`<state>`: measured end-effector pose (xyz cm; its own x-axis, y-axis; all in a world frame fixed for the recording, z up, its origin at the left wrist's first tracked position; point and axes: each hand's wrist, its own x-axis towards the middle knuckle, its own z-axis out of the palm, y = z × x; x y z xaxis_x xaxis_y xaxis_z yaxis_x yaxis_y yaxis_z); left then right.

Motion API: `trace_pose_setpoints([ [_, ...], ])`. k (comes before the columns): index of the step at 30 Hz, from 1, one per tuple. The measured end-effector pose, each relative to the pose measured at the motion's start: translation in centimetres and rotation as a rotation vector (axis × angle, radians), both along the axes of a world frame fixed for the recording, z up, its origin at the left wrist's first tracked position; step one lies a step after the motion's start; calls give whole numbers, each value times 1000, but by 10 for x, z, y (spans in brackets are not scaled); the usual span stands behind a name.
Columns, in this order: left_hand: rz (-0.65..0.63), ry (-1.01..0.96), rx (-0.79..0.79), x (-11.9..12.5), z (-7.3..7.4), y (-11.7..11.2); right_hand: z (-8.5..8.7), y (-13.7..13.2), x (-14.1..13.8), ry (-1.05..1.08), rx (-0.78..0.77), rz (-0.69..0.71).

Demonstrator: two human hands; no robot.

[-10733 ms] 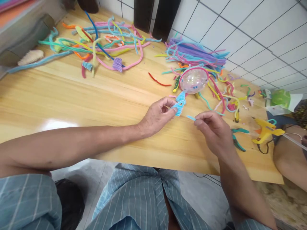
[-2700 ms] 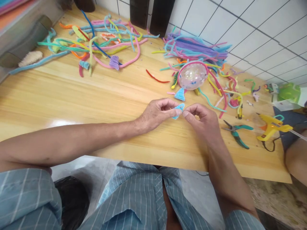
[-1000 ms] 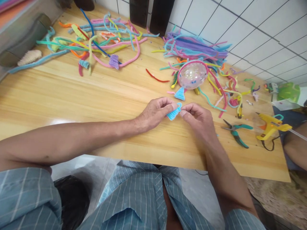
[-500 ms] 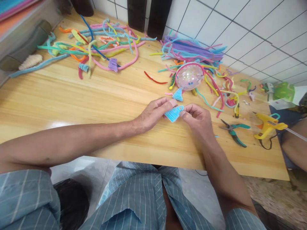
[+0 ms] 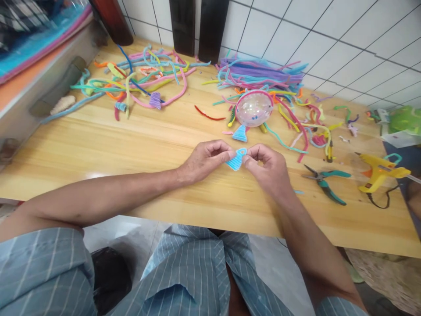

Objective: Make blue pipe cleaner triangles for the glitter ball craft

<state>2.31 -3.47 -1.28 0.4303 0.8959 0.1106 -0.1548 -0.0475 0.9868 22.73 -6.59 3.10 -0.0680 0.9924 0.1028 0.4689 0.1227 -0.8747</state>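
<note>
Between my two hands is a small light-blue piece [image 5: 234, 163] of pipe cleaner folded into tight rows, with a little loop at its top. My left hand [image 5: 210, 160] pinches its left edge between thumb and fingers. On the opposite edge, my right hand [image 5: 265, 165] grips it near the loop. Just beyond my fingers lies a similar blue fan-shaped pipe-cleaner piece [image 5: 240, 133], beside a clear round dome [image 5: 254, 109] rimmed in pink pipe cleaner.
Loose pipe cleaners [image 5: 141, 83] spread at the back left; a purple and blue bundle [image 5: 259, 72] lies by the tiled wall. At the right are green-handled pliers [image 5: 327, 182] and a yellow glue gun [image 5: 378, 171]. A red pipe cleaner [image 5: 209, 113] lies mid-table.
The view has shifted slightly. My hands have drawn closer together on the blue piece, and it has turned a little, its loop now pointing more upward.
</note>
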Motion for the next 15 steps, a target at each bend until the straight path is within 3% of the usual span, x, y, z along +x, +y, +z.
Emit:
trace_pose_setpoints([
  [10, 196, 85, -61, -3, -7, 11, 3, 7, 13, 1, -11, 7],
  [15, 277, 157, -45, -6, -2, 12, 5, 11, 20, 97, 0, -22],
])
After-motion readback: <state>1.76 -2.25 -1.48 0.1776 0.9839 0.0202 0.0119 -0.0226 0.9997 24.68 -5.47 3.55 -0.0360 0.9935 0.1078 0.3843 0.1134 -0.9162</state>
